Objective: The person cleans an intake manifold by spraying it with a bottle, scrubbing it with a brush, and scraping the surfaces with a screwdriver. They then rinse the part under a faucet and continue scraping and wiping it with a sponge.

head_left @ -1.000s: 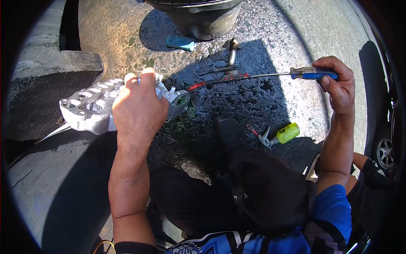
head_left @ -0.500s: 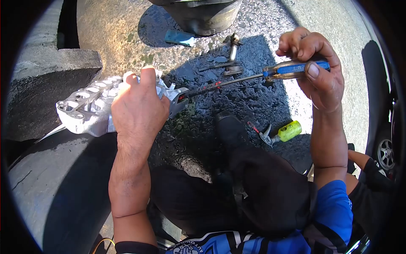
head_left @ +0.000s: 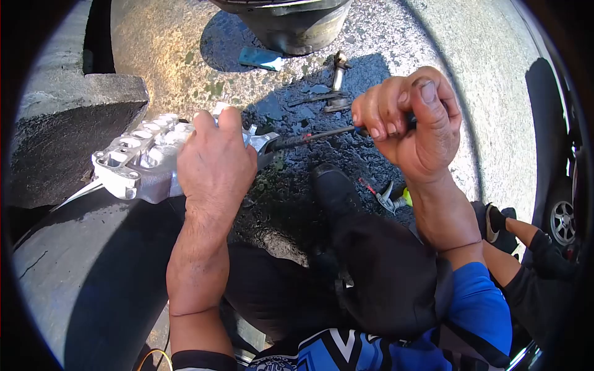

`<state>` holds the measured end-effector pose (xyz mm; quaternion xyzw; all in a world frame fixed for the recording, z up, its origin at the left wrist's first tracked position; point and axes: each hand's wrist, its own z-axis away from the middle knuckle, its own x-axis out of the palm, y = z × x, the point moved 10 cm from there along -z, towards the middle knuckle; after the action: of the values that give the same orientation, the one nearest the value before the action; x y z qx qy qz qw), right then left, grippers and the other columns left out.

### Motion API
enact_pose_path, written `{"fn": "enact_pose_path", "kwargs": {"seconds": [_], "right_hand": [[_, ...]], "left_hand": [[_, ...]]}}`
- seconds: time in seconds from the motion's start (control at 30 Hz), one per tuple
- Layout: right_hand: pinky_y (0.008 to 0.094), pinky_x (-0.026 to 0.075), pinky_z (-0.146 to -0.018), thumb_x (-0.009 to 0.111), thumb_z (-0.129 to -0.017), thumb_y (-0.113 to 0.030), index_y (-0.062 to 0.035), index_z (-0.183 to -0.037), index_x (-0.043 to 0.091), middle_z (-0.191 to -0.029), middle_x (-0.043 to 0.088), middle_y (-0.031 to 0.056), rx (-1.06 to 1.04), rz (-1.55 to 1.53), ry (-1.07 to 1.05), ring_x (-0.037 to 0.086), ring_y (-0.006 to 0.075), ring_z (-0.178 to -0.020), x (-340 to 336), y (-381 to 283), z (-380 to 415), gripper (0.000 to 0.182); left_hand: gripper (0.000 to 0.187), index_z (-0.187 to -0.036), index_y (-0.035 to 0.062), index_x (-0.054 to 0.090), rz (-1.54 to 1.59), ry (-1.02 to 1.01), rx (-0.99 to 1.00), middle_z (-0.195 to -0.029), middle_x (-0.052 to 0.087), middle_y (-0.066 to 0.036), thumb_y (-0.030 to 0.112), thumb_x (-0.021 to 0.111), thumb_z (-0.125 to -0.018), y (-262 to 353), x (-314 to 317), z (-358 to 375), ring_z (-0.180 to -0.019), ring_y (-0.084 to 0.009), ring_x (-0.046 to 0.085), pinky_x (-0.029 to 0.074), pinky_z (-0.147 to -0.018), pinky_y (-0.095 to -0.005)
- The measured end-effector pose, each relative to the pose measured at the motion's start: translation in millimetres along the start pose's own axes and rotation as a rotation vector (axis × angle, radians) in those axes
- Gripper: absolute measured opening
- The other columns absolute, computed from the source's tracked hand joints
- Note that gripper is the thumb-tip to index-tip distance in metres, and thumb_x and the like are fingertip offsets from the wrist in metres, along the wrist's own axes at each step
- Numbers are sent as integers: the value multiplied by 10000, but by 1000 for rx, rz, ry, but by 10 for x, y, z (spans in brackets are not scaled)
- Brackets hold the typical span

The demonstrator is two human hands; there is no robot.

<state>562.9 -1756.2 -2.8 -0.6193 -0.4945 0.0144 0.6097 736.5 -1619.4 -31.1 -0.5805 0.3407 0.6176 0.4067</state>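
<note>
My left hand point(head_left: 213, 154) is closed over the top of a silvery cast-metal engine part point(head_left: 133, 161) with a row of round openings, which lies at the left on a grey curved surface. In my right hand point(head_left: 411, 123) is a screwdriver point(head_left: 334, 132), its handle mostly hidden inside the curled fingers. The shaft points left, and its dark, thicker far length with a red mark reaches the right end of the casting, where the tip is out of sight.
A bucket point(head_left: 303, 31) stands at the top beside a blue block point(head_left: 260, 58). On the wet ground lie a metal rod-like part point(head_left: 338, 80) and a yellow spray bottle point(head_left: 406, 196), half behind my right forearm. Another person's arm point(head_left: 498, 266) shows at right, near a wheel point(head_left: 563, 224).
My right hand has moved left and closed around the screwdriver's handle, where its fingers were looser before. The left hand and metal part have shifted slightly right in view.
</note>
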Motion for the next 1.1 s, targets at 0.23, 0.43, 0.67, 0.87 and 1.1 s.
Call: {"fn": "enact_pose_path", "kwargs": {"seconds": [0.23, 0.43, 0.67, 0.87, 1.1], "right_hand": [[320, 481, -511, 654, -1028, -186, -62, -814, 562, -608, 542, 30, -9, 15, 67, 542, 131, -513, 11, -67, -55, 264], [308, 490, -524, 674, -1019, -188, -62, -847, 559, -610, 548, 28, -110, -34, 90, 546, 121, -517, 40, -192, 16, 243], [334, 499, -553, 638, -1042, -203, -74, -850, 549, -610, 533, 34, -79, -64, 11, 546, 138, -536, -32, -27, 21, 248], [352, 496, -568, 604, -1060, -225, -76, -843, 543, -620, 513, 41, -7, 34, -72, 538, 150, -556, 108, 40, -54, 270], [362, 499, -561, 594, -1065, -222, -80, -856, 550, -638, 523, 40, -69, -94, -99, 546, 154, -550, 158, -100, -140, 257]], "left_hand": [[180, -900, 113, 569, -76, 48, 138, -901, 572, -121, 107, 709, -788, 275, 79, 71, -773, -329, 698, 576, -679, -453], [176, -925, 101, 579, -70, 31, 101, -916, 585, -126, 108, 701, -798, 378, 98, -19, -772, -322, 705, 582, -682, -449], [374, -1081, 80, 612, -47, -111, -23, -1029, 631, -178, 209, 798, -784, 174, 117, -59, -900, -394, 700, 577, -768, -475], [371, -1060, 70, 605, -41, -75, -10, -1062, 644, -182, 213, 807, -783, 109, 6, -69, -890, -355, 719, 596, -759, -441], [386, -1055, 83, 609, -21, -92, -58, -1054, 632, -193, 216, 822, -762, -77, 80, 17, -857, -368, 718, 597, -742, -457]]}}
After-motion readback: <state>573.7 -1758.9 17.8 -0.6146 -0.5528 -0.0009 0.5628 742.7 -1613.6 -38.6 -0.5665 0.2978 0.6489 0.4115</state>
